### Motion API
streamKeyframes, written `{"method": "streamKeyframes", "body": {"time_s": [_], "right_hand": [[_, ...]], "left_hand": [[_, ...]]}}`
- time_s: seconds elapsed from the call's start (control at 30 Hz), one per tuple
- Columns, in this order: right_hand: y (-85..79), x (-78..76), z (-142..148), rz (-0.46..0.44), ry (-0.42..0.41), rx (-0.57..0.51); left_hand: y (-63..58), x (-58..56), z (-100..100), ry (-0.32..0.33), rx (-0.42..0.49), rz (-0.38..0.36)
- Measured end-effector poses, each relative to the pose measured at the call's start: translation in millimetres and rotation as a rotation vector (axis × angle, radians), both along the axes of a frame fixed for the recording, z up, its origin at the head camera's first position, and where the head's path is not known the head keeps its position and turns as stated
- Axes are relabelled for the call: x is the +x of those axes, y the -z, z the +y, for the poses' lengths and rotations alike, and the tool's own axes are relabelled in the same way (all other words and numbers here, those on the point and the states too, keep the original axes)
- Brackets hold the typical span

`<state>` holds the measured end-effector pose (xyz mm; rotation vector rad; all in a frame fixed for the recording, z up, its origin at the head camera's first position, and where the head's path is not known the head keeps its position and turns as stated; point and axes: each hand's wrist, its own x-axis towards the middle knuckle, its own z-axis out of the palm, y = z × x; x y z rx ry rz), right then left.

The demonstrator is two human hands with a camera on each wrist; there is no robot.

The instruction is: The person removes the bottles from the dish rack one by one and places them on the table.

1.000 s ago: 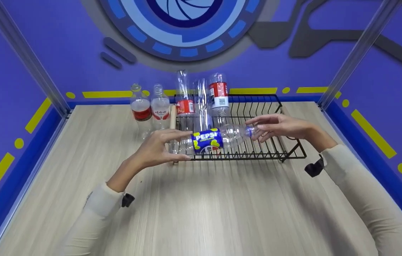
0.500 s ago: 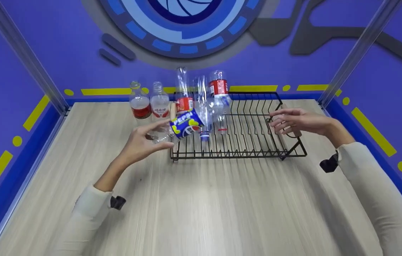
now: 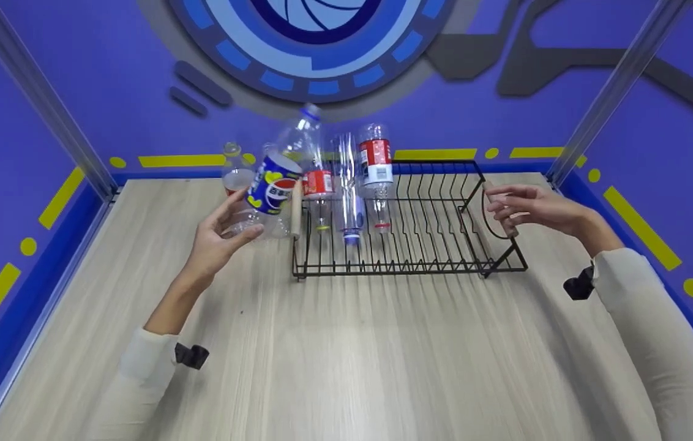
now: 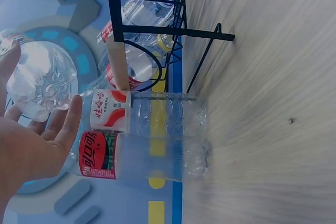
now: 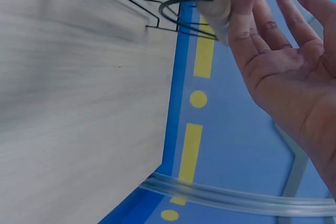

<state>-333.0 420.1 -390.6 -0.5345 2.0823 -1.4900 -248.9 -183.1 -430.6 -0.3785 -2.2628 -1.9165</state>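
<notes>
My left hand (image 3: 212, 242) holds an emptied Pepsi bottle (image 3: 276, 180) near its base, left of the rack. The bottle tilts, its blue cap up and to the right; its base (image 4: 44, 85) faces the left wrist camera. My right hand (image 3: 536, 208) hangs with loosely bent fingers beside the right end of a black wire dish rack (image 3: 411, 269), holding nothing. Upside down in the rack's left part stand a red-labelled bottle (image 3: 318, 182), a clear bottle (image 3: 348, 184) and a red-and-white-labelled bottle (image 3: 376, 162).
Left of the rack, a Coca-Cola bottle (image 4: 98, 155) and a white-and-red-labelled water bottle (image 4: 110, 109) stand upright, partly hidden behind the Pepsi bottle in the head view. A wooden handle (image 3: 295, 211) is on the rack's left end. Purple walls enclose the wooden table (image 3: 346, 355).
The Pepsi bottle has moved left with my left hand and turned from lying level to cap up. My right hand has left the cap and drawn back to the right.
</notes>
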Motion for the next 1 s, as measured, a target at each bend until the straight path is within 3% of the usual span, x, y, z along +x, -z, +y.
{"method": "streamKeyframes", "body": {"time_s": [0.4, 0.7, 1.0], "right_hand": [[11.1, 7.5, 13.3, 0.107, 0.203, 0.175], [24.3, 9.5, 16.4, 0.121, 0.183, 0.233], [37.8, 9.9, 22.4, -0.012, 0.167, 0.094]], "left_hand": [[-2.6, 1.6, -15.0, -0.035, 0.116, -0.018], [-3.9, 2.5, -20.7, -0.054, 0.178, -0.041], [-6.0, 3.3, -27.1, -0.053, 0.273, -0.037]]}}
